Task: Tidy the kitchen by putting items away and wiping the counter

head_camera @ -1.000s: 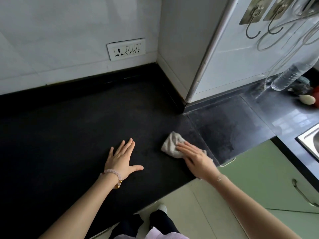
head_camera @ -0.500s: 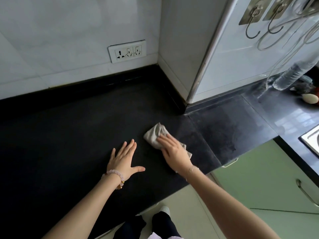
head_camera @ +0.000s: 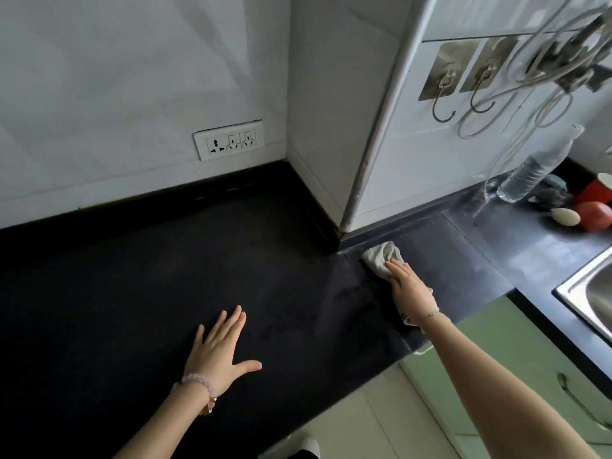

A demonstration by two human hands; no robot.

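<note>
A grey cloth (head_camera: 381, 258) lies on the black counter (head_camera: 165, 276), close to the corner of the white tiled pillar. My right hand (head_camera: 410, 289) presses flat on the cloth with straight fingers, and part of the cloth shows below the wrist. My left hand (head_camera: 220, 351) rests flat on the counter with fingers spread, nearer the front edge, holding nothing. A pink bead bracelet sits on that wrist.
A clear water bottle (head_camera: 533, 167), a red cup (head_camera: 596, 190), a red round item (head_camera: 596, 215) and a pale oval item (head_camera: 565, 216) stand at the far right. A steel sink (head_camera: 589, 293) is at the right edge. Metal hooks (head_camera: 443, 94) and a socket strip (head_camera: 230, 140) are on the walls. Green cabinets (head_camera: 516, 359) sit below.
My right hand has slid the cloth away from me and to the right, toward the pillar corner. My left hand stays flat in the same place.
</note>
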